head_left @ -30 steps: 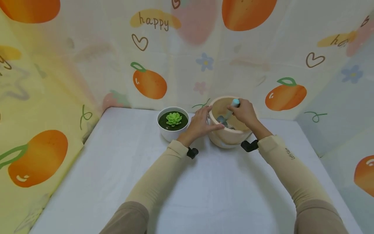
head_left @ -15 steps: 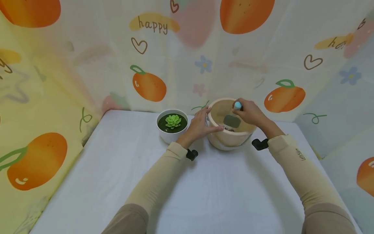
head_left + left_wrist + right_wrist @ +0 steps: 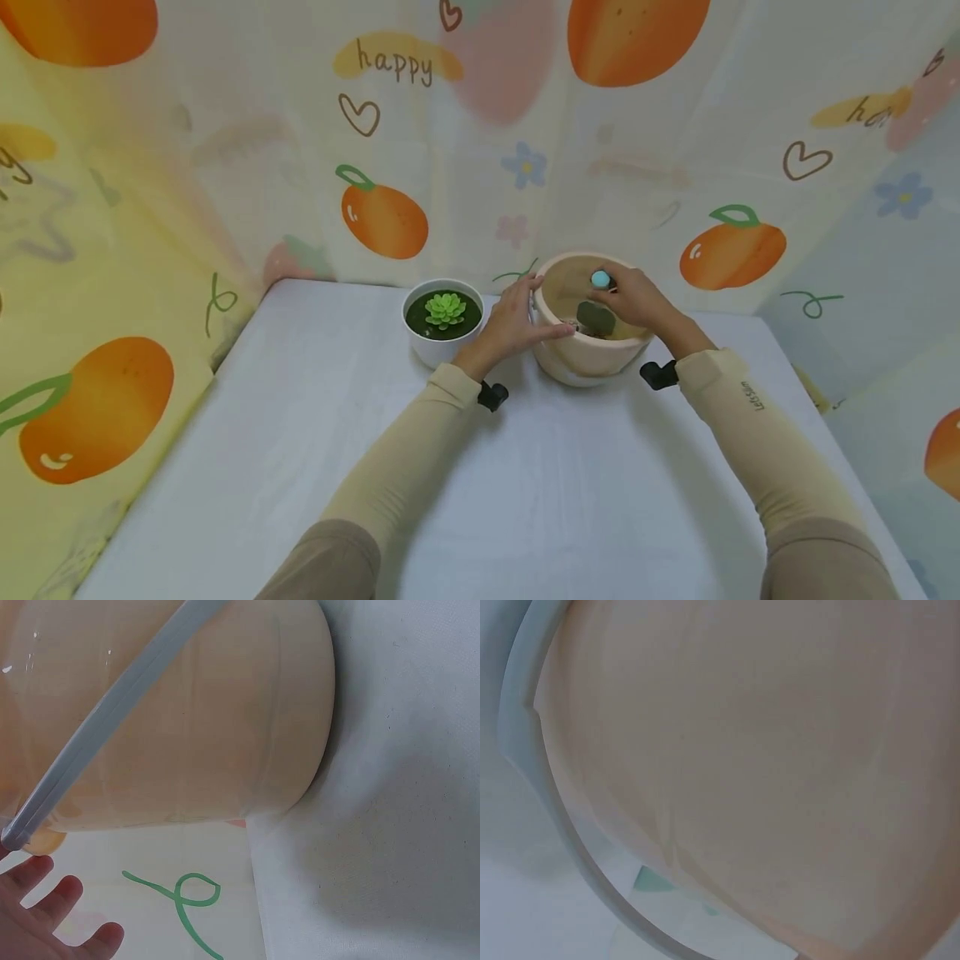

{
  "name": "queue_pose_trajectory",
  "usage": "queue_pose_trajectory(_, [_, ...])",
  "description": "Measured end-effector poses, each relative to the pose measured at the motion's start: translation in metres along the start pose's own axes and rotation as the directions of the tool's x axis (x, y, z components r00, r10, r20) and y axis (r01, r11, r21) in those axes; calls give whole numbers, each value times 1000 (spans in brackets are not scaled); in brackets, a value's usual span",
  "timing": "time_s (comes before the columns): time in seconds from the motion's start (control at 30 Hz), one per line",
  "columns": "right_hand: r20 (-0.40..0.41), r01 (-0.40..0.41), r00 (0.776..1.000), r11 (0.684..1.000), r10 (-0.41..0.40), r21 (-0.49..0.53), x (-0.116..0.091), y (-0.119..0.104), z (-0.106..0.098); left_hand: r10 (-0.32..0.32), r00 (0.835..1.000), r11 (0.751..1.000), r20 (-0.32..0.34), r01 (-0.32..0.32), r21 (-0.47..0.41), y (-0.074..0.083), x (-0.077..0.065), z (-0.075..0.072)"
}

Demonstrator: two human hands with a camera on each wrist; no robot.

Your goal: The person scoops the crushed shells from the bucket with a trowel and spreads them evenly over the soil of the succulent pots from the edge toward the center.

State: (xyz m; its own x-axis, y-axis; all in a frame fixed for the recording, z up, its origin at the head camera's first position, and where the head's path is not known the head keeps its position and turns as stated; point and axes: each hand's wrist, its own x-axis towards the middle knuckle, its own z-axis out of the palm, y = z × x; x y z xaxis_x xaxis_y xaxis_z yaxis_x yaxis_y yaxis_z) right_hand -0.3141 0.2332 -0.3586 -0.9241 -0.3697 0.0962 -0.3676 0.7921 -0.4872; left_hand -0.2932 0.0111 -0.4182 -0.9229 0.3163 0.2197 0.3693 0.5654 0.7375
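Observation:
A cream bucket (image 3: 581, 364) with a grey handle (image 3: 112, 705) stands at the back of the table. My left hand (image 3: 510, 327) rests against its left side, thumb along the near rim and fingers spread; several fingertips (image 3: 64, 892) show beside the bucket in the left wrist view. Over the bucket's mouth, my right hand (image 3: 633, 296) grips a small shovel by its light-blue handle (image 3: 600, 279). The shovel's dark grey-green blade (image 3: 597, 318) is down inside the bucket, over small bits at the bottom. The right wrist view shows mostly bucket wall (image 3: 742, 750).
Left of the bucket, close to my left hand, stands a white pot (image 3: 435, 350) with a green succulent (image 3: 446, 310). A white cloth covers the table (image 3: 525, 483). Printed curtains (image 3: 465, 192) hang right behind and along both sides.
My right hand has shifted right and then slightly back left and down, turning the shovel so its blade sits lower and farther right in the bucket. My left hand has stayed put.

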Motion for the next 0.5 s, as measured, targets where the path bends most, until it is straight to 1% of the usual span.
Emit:
queue_pose_trajectory(0.1, [-22,-3,1000,1000,3,9,3,1,3,-6,1000,1000,4,6,4,0,1,0])
queue_pose_trajectory(0.2, [-28,-4,1000,1000,4,-13,6,2,5,-10,1000,1000,2,10,0,0,2,-1])
queue_pose_trajectory(0.33, [5,-16,1000,998,17,-65,7,0,4,-12,1000,1000,3,12,-11,0,1,-1])
queue_pose_trajectory(0.5, [48,-19,999,991,25,-133,4,-2,-4,-8,1000,1000,-5,8,-14,0,1,-1])
